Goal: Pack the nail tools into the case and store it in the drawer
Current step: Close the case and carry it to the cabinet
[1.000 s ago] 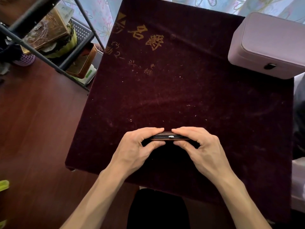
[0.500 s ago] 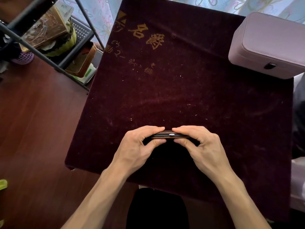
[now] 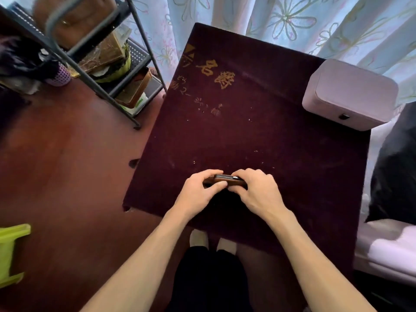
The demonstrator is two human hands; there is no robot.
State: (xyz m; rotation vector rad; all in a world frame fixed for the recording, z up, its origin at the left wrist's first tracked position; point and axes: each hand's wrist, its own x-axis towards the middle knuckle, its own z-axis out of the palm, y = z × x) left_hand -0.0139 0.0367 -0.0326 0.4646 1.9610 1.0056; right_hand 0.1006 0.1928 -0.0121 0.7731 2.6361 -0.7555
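A flat brown case (image 3: 229, 180) with a small metal clasp on its edge is closed and held just above the near part of the dark purple velvet table (image 3: 258, 136). My left hand (image 3: 198, 192) pinches its left end, thumb below and fingers on top. My right hand (image 3: 258, 190) grips its right end the same way. Most of the case is hidden under my fingers. No nail tools lie loose on the table. A pale pink box (image 3: 349, 95) with a dark front latch sits at the table's far right corner.
A black metal shelf rack (image 3: 94, 64) with boxes and bags stands at the far left on the red-brown floor. A lime-green plastic object (image 3: 11, 253) is at the left edge. Flowered curtains hang behind the table. White bedding and a dark cushion (image 3: 396, 172) lie to the right.
The view has pulled back and higher, showing more floor, rack and curtain. Both hands still grip the closed case, which now sits a little tilted, with my right fingers closer over the clasp.
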